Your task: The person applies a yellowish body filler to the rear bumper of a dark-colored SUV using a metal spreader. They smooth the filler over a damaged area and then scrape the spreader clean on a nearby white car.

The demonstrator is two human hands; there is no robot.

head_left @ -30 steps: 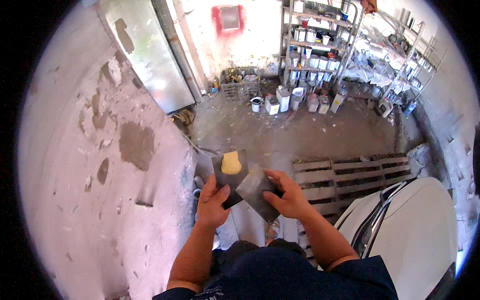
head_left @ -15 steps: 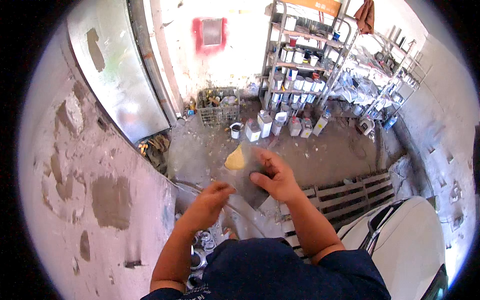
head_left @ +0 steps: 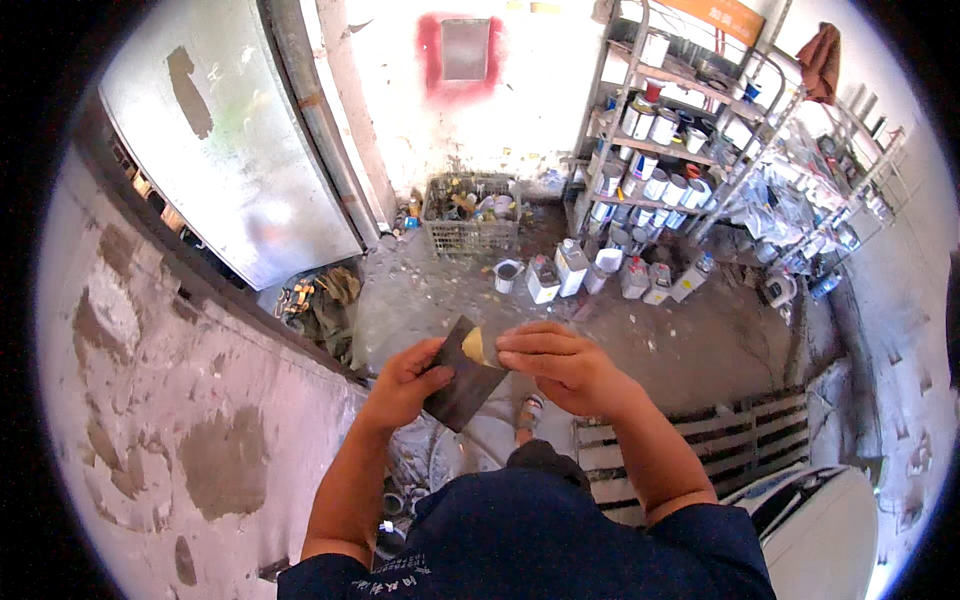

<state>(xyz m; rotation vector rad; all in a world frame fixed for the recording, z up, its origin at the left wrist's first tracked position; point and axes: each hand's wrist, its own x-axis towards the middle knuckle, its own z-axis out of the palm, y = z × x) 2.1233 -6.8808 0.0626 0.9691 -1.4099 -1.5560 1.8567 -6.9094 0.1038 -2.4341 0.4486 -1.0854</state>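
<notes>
My left hand [head_left: 405,390] grips a dark, flat rectangular plate [head_left: 455,390] at its left edge, held tilted at the centre of the view. A lump of yellow paste [head_left: 473,342] is on the plate's upper part. My right hand [head_left: 570,370] is closed over a thin scraper [head_left: 490,352] against the paste, its fingers hiding most of that tool. Below, a sandalled foot [head_left: 528,412] shows on the floor.
Shelves of cans [head_left: 645,125], a plastic crate [head_left: 470,230] and metal containers [head_left: 571,275] line the back. A pinkish wall [head_left: 150,420] and metal panel [head_left: 230,150] stand left; a wooden pallet [head_left: 750,435] and white vehicle panel [head_left: 830,530] lie lower right.
The two flat tools, side by side earlier, then overlapping, are now tilted, with my right fingers over the paste. The view has shifted, bringing more of the metal panel and shelves into sight.
</notes>
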